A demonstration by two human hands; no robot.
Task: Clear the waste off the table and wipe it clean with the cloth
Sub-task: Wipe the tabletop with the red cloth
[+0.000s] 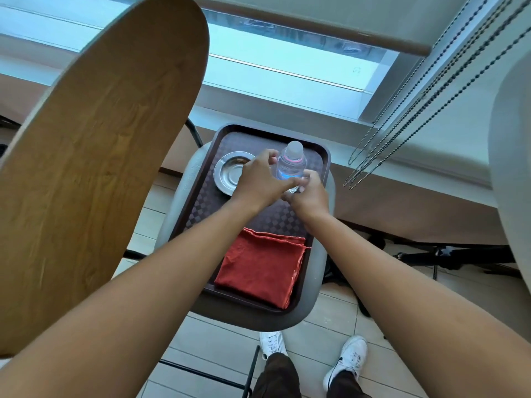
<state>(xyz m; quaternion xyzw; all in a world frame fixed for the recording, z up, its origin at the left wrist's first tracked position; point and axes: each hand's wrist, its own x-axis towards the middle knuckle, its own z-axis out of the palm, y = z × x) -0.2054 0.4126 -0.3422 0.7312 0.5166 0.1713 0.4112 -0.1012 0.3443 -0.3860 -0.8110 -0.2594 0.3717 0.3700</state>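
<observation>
Beside the window, a tray (321, 156) rides on a grey stool (316, 294).
Both hands work at a small clear bottle (290, 163): right hand (309, 193) pinches its base, left hand (260, 179) curls at its side (contact unclear), likely steadying it upright. The folded red cloth (260, 268) waits nearer; the wooden table (94, 156) stands left.

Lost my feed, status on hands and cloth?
Both hands on clear plastic bottle: left hand, right hand. Folded red cloth untouched on brown tray. Nothing blocking.
</observation>
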